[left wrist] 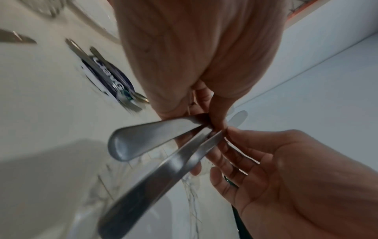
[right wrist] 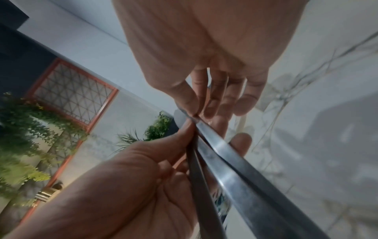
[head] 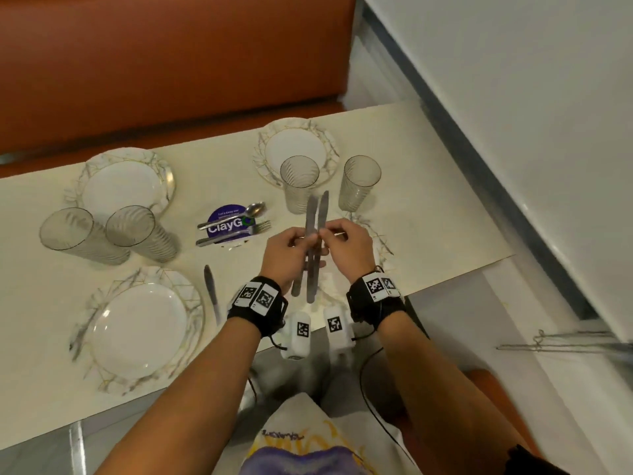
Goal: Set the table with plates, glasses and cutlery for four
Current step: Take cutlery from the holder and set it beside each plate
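Evidently I had both hands up over the table (head: 428,186) at the near right place, sorting a small bunch of knives (head: 313,234). My left hand (head: 284,250) pinched them where blades met handles, fingers curled tight round the bundle; my right hand (head: 346,248) pinched one blade between thumb and fingertip, its other fingers loose, which I judged was the way to peel a single knife off the rest. How many knives were in the bunch I could not tell for certain; the left wrist view showed three rounded handle ends fanned apart.

They were smooth brushed steel, flat and slim, blades pointing away from me. One knife (head: 211,293) already lay flat just right of the near left plate (head: 137,327), so I took the held ones to be for the remaining places. Plates were glossy white rounds on marbled, gold-veined mats. Four ribbed clear glasses (head: 298,186) stood in pairs. A spoon and forks (head: 236,222) waited on a purple round sticker (head: 227,222) mid-table.
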Motion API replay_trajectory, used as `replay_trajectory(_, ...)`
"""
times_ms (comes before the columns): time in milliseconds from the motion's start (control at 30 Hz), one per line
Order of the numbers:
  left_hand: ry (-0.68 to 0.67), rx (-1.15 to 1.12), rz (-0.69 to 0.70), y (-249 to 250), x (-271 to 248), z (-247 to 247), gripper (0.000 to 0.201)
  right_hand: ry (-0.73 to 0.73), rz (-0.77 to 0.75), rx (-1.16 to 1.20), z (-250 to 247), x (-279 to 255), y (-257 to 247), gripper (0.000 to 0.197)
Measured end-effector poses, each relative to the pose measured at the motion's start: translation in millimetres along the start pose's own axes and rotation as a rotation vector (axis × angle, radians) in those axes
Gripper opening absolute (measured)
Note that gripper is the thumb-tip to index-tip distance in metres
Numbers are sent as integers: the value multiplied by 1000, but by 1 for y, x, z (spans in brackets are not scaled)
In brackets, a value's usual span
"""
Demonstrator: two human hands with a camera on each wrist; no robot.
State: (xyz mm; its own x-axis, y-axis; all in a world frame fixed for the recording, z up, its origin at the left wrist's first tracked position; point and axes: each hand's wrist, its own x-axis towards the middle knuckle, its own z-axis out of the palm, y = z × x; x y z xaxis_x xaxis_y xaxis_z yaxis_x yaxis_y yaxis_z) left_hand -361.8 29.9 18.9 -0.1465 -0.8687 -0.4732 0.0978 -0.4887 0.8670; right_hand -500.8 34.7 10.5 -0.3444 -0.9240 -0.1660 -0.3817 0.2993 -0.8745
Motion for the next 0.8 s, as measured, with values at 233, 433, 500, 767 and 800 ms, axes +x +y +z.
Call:
replay_trajectory(233, 45, 57, -2, -19, 30, 96, 12, -26, 77, 78, -92, 57, 60, 6)
replay_trajectory(433, 76, 76, -118, -37, 44, 146, 18, -65, 198, -53, -157, 105, 110, 8)
replay_trajectory(500, 88, 104, -130, -41, 47, 155, 19, -85, 223, -161, -167, 118, 128, 11)
replay_trajectory(767, 120, 169, -138, -46, 56, 163, 18, -185, 203, -393, -171, 144, 160, 14)
replay_trajectory(800, 120, 171, -133, -45, 57, 162, 18, -193, 193, -407, -169, 145, 162, 15)
